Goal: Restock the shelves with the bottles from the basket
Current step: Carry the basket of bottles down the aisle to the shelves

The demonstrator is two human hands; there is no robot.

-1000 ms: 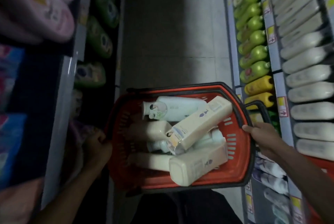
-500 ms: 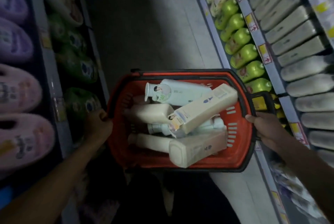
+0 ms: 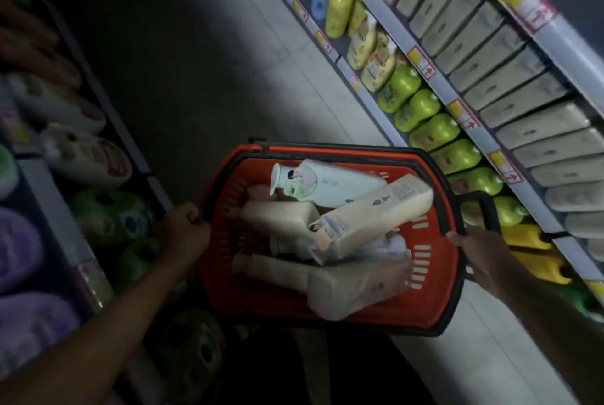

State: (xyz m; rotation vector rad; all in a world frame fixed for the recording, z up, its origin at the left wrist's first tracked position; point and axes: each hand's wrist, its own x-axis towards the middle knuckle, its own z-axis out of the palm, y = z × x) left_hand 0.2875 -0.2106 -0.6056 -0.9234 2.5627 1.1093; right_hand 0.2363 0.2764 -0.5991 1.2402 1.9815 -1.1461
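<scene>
I carry a red plastic basket (image 3: 434,303) with a black rim in front of me in a dim shop aisle. Several cream bottles (image 3: 372,218) and one white bottle with a green label (image 3: 327,184) lie piled inside it. My left hand (image 3: 184,229) grips the basket's left rim. My right hand (image 3: 480,254) holds the right rim beside the folded black handle (image 3: 487,208). On the right runs a shelf (image 3: 464,117) with rows of cream bottles (image 3: 529,130) above and green bottles (image 3: 434,126) below.
Yellow bottles (image 3: 536,257) stand low on the right shelf, pale yellow ones (image 3: 340,5) further along. A left shelf (image 3: 49,205) holds purple, green and white pouches. The tiled aisle floor (image 3: 261,77) stretches ahead between the shelves.
The view has swung so the right shelf now runs diagonally and more of it shows. The basket stays held by both hands and its bottles have barely shifted.
</scene>
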